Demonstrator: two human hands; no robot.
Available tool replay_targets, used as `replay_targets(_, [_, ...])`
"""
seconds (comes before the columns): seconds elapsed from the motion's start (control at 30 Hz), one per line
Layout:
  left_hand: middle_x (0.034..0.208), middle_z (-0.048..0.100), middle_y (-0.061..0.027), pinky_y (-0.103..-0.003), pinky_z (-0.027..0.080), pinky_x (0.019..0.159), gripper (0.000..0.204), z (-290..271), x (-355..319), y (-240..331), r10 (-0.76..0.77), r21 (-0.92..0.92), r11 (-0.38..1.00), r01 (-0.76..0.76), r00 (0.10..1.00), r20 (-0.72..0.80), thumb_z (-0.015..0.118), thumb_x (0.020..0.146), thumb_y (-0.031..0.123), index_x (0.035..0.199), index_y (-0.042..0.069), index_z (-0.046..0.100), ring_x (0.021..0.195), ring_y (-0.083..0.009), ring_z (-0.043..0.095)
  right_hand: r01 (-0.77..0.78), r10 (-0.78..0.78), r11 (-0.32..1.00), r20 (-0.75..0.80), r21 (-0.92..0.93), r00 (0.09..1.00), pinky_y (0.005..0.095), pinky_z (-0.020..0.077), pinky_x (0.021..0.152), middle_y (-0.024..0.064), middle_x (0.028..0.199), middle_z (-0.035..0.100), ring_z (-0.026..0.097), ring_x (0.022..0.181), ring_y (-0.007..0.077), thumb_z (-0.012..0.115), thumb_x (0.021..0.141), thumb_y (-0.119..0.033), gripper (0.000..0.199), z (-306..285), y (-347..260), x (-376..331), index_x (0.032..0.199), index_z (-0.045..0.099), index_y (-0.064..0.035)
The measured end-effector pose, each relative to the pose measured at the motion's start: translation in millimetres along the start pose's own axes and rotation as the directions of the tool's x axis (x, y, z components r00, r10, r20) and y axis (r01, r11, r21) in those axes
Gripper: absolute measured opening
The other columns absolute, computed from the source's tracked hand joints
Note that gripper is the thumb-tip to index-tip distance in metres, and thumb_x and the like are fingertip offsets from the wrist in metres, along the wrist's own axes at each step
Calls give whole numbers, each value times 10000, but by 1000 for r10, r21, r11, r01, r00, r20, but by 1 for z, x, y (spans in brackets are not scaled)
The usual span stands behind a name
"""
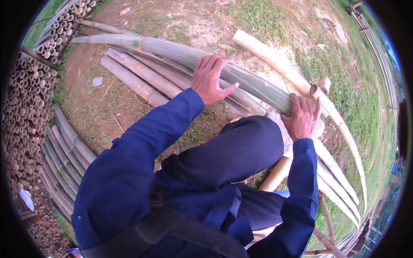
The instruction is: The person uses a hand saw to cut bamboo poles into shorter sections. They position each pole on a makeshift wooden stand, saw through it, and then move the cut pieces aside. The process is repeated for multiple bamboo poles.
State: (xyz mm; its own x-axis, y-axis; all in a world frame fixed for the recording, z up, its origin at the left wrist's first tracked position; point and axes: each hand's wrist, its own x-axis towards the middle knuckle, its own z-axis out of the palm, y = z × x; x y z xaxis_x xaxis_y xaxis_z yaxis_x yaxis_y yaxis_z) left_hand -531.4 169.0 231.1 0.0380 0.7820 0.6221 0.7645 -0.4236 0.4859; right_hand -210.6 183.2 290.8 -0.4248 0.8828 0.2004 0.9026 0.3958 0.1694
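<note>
A thick greenish-grey bamboo pole (172, 48) runs from the far left to beside my raised knee. My left hand (211, 80) grips it partway along, fingers over its top and the thumb stretched out on the near side. At the pole's near right end, my right hand (302, 116) has its fingers curled over the edge, with one finger raised. The undersides of both grips are hidden. Pale cloth (282, 129) shows between my knee and right hand. Below the pole, other bamboo poles (140, 77) lie side by side on the ground.
A long pale bamboo pole (279, 62) crosses at right, by a short upright bamboo stub (323, 85). More pale poles (337, 180) extend at lower right. Stacked bamboo (28, 86) shows its cut ends at left, with green poles (71, 148) nearer me. Grass and bare soil surround them.
</note>
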Motion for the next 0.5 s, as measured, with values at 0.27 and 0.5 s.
replay_targets(0.27, [1209,686,-206,-403,424,1072,683,-65,-81,-178,-944,-723,228,652,329,-1,602,987,523,1340,-62,597,1218,-285,604,46,-52,990,-37,-135,998,554,196,1287,69,1240,652,596,1229,267,889,671,-229,785,-34,101,-61,1379,572,-112])
replay_targets(0.5, [1637,348,-143,-476,208,1210,1110,-43,-38,-188,-915,-854,-235,464,191,355,633,795,791,1594,82,331,1454,-355,354,2,1,994,27,-108,1000,553,368,1185,116,1210,661,626,1130,316,883,635,-194,801,-40,134,-142,1359,562,-78])
